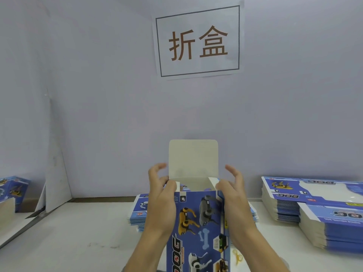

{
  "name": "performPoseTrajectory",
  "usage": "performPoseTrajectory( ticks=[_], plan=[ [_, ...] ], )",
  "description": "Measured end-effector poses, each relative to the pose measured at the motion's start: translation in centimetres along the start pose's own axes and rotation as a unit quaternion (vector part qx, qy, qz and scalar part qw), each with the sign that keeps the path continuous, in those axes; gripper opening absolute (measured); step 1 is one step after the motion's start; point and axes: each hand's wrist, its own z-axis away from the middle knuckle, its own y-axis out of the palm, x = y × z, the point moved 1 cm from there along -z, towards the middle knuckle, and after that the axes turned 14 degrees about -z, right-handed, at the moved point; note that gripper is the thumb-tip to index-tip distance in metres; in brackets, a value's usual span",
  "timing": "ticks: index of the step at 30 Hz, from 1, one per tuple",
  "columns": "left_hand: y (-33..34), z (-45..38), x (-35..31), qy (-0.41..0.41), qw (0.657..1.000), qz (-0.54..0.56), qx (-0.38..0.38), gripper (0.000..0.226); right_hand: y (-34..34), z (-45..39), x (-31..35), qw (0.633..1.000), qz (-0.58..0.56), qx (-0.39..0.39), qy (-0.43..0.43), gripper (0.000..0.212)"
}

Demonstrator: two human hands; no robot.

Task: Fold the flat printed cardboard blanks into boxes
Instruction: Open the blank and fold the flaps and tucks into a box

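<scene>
Head view: a person holds a half-formed blue printed cardboard box (198, 230) upright above a white counter (78, 238), its open end facing away. "DOG" runs down the front panel in red-and-black lettering beside pictures of yellow, grey and white robot dogs and a pale bone. The box's plain grey-white tuck flap (193, 159), with rounded corners, stands straight up at the far edge; the inside shows bare, unprinted board and nothing lies in it.

The left hand (162, 195) grips the box's left wall near the top, thumb pressed at the side flap, other fingers loosely spread and raised. The right hand (233, 193) grips the right wall the same way, thumb on the corner, fingers fanned upward off the card.

Behind the box sits a low stack of flat blue printed blanks (137, 213), one marked "TOP". At right, two taller stacks of the same flat blanks (314, 209) show "DOG" upside down. A finished blue box (13, 191) stands at far left. What may be a yellow rubber band (237, 256) lies near the right forearm, blurred. On the pale lilac wall hangs a white paper sign (198, 42), black-bordered, reading "折盒" in brown characters.
</scene>
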Motion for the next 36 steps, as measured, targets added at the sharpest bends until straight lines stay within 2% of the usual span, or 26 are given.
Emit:
performPoseTrajectory(
  ticks=[2,3,5,7,8,11,13,17,20,23,28,32,36],
  plan=[
    [0.0,0.0,0.0,-0.009,0.999,0.042,0.006,0.048,0.2,-0.2,0.3,1.000,-0.016,0.021,0.012,0.050],
    [-0.1,0.0,-0.1,0.002,0.999,0.037,0.001,0.050,0.5,-0.2,0.5,0.999,-0.018,0.038,0.017,0.048],
    [-0.3,0.0,-0.2,0.032,0.999,0.025,-0.022,0.042,0.7,0.1,0.7,0.999,-0.015,0.048,-0.001,0.035],
    [-0.6,0.2,0.2,0.051,0.997,0.052,-0.031,0.014,0.6,0.4,0.5,0.998,-0.041,0.030,-0.029,0.023],
    [-0.7,0.3,0.5,0.060,0.995,0.069,-0.034,0.010,0.6,0.6,0.4,0.997,-0.061,0.036,-0.043,0.022],
    [-1.0,0.7,1.1,0.064,0.994,0.076,-0.048,0.036,0.0,1.2,-0.3,0.988,-0.142,0.052,-0.028,0.036],
    [-1.2,0.9,1.2,0.062,0.996,0.058,-0.034,0.040,0.1,1.5,-0.1,0.987,-0.144,0.067,-0.008,0.044],
    [-1.8,0.9,1.3,0.074,0.995,-0.056,0.037,0.037,0.3,1.5,0.3,0.992,-0.051,0.118,0.009,0.035],
    [-2.4,0.9,1.6,0.073,0.992,-0.088,0.050,0.033,-0.1,1.2,0.0,0.994,-0.025,0.104,0.008,0.022],
    [-2.2,0.8,1.4,0.080,0.991,-0.101,0.037,0.038,0.1,1.2,-0.1,0.996,-0.028,0.081,-0.003,0.023],
    [-1.4,0.5,1.0,0.085,0.993,-0.078,0.000,0.032,0.6,1.2,0.0,0.996,-0.045,0.058,-0.044,0.027],
    [-1.1,0.3,0.6,0.113,0.990,-0.086,-0.020,0.028,1.2,1.0,0.2,0.995,-0.037,0.046,-0.083,0.019],
    [-0.8,0.3,0.0,0.117,0.990,-0.080,-0.026,0.028,1.6,0.9,0.6,0.993,-0.011,0.025,-0.114,0.031]
  ],
)
